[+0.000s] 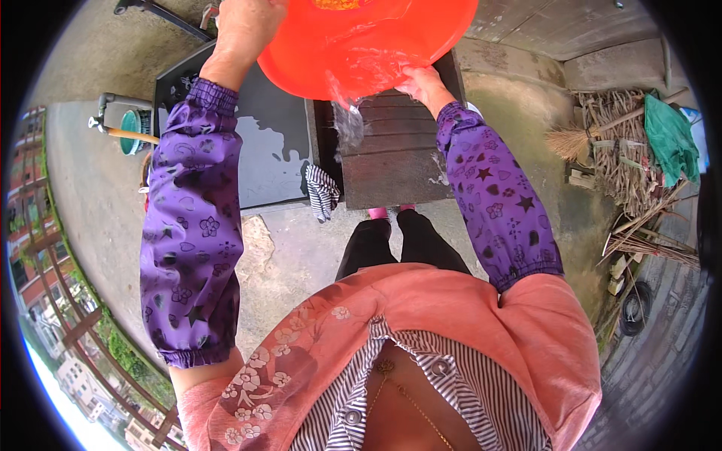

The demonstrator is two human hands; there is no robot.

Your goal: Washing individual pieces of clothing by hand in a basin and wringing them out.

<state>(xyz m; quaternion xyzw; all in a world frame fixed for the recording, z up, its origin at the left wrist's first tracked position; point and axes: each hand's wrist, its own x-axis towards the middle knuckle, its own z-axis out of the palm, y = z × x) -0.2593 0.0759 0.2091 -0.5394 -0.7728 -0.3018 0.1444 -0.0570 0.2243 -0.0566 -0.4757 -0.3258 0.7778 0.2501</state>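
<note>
We are gripping the tilted red basin (368, 45) with left hand (242, 34) and right hand (425, 84), pouring water (347, 120) onto the washboard (391, 154); some remains inside.

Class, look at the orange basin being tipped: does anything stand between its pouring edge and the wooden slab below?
Nothing visible does. Both hands, left and right, hold the orange basin tilted, and water falls freely from its lower edge onto the wooden slab. The striped cloth hangs off to the left side.
</note>
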